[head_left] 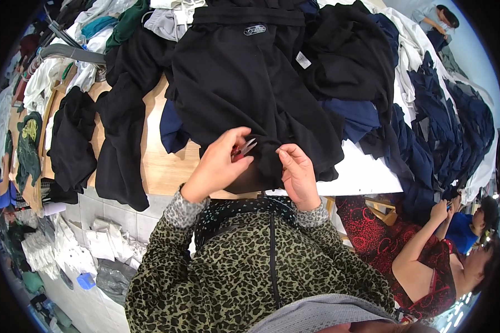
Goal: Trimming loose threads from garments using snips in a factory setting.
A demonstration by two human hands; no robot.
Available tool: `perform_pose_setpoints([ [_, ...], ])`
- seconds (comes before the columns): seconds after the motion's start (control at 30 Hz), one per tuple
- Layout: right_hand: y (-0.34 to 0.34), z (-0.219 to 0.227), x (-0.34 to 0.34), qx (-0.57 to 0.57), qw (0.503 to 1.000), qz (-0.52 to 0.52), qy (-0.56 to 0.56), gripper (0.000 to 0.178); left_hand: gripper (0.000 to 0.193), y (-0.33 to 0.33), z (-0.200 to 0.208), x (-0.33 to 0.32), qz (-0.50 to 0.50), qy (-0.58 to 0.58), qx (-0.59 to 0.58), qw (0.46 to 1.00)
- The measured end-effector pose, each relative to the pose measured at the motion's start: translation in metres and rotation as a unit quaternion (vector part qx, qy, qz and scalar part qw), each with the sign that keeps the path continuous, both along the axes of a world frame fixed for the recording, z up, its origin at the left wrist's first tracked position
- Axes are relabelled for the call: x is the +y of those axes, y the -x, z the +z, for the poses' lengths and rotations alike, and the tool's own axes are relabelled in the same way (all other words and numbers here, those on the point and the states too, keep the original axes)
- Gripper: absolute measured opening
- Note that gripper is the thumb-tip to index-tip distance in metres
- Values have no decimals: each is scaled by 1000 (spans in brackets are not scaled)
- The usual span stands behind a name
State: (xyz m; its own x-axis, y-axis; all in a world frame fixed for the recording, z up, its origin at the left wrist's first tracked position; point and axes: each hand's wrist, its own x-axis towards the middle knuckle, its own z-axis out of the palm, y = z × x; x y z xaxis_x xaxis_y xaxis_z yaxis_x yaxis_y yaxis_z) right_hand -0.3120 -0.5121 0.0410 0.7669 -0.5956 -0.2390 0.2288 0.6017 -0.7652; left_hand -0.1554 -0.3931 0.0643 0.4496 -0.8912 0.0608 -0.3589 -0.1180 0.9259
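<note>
A pair of black pants point(228, 77) lies across the table before me, its waistband at the far side and a small light print just below it. My left hand point(214, 166) is closed around small thread snips point(246, 147) with a red handle, their metal tips pointing up and right over the cloth. On the right, my right hand point(299, 176) pinches the near edge of the pants between thumb and fingertips. The pinched cloth is bunched between both hands. Whether the snips' tips touch it, I cannot tell.
Black garments point(122, 133) hang over the near table edge at left. More black clothing point(350, 55) and navy pieces point(356, 119) are piled right. One person in red-patterned black clothing point(366, 233) sits close at my right. White bundles point(108, 238) lie on the floor.
</note>
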Motion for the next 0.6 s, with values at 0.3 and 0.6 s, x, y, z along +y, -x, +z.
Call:
perform_pose_setpoints([
  [0.3,42,30,-25,237,802,76,543,42,14,1,-7,-20,-84,-34,236,968],
  [0.6,39,22,13,40,972,151,-177,30,23,23,-14,-4,-52,264,-128,955],
])
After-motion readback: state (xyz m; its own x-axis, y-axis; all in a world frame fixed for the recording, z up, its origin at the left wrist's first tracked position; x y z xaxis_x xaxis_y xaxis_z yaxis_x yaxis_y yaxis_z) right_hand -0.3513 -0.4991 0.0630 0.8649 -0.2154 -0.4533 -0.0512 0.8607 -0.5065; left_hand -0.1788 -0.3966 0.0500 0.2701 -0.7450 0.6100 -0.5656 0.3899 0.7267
